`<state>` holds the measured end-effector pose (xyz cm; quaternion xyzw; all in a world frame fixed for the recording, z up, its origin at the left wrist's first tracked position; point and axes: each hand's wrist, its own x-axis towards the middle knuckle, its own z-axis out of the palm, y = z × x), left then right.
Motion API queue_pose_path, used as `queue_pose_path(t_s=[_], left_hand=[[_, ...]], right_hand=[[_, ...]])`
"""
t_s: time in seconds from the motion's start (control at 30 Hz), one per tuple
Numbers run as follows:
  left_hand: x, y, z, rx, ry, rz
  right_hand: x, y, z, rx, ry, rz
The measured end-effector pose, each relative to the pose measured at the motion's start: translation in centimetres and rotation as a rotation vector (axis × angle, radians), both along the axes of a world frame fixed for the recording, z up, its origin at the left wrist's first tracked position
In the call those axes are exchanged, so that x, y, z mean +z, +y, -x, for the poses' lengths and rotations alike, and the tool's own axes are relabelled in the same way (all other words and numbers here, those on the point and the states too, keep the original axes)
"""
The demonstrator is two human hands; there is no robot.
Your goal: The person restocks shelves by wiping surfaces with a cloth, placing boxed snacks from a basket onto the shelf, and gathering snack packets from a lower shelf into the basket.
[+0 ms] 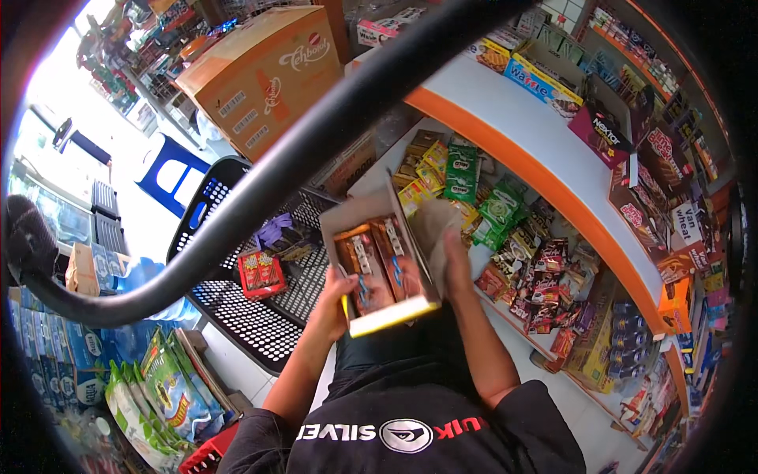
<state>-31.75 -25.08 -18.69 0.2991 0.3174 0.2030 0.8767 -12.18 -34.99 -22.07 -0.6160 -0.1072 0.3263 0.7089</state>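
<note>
In front of my body, an open cardboard box (395, 316) with a yellow-edged front panel is tilted up towards me. Two rows of brown-wrapped snack packs (370, 266) lie inside it. My left hand (335, 303) grips its left side, thumb over the rim. At the right side, my right hand (457, 269) has its thumb on the raised, motion-blurred cardboard flap (435, 231); its other fingers are mostly hidden behind. Left of the box stands a black perforated plastic basket (237, 314), holding a red snack pack (261, 276) and a purple item (273, 229).
Sachets in green (500, 213), yellow and dark red cover a low shelf at right. Above it curves a white counter (474, 89) with an orange edge (533, 183), bearing snack boxes. A large carton (260, 77) and a blue stool (172, 172) stand beyond the basket. Bagged goods (172, 385) stand lower left.
</note>
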Motion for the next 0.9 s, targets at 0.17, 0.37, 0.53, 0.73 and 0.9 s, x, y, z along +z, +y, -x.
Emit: queue_pose_path(t_s=[0.17, 0.37, 0.53, 0.73, 0.9], left_hand=[[4.3, 1.0, -3.5, 0.125, -0.193, 0.165], [6.1, -1.8, -8.3, 0.305, -0.287, -0.011], [6.4, -2.2, -7.7, 0.165, -0.246, 0.001], [7.0, -3.1, -7.6, 0.161, -0.131, -0.096], [9.0, -1.2, -6.8, -0.123, -0.263, 0.111]], right_hand=[[3.6, -1.5, -1.4, -0.121, 0.468, -0.743], [7.8, -0.3, 5.9, -0.220, -1.251, -0.191], [8.9, -0.3, 3.0, -0.406, -1.175, -0.352], [9.9, -1.8, -2.3, -0.606, -0.359, -0.269], [7.0, -3.0, -4.2, -0.572, -0.069, -0.358]])
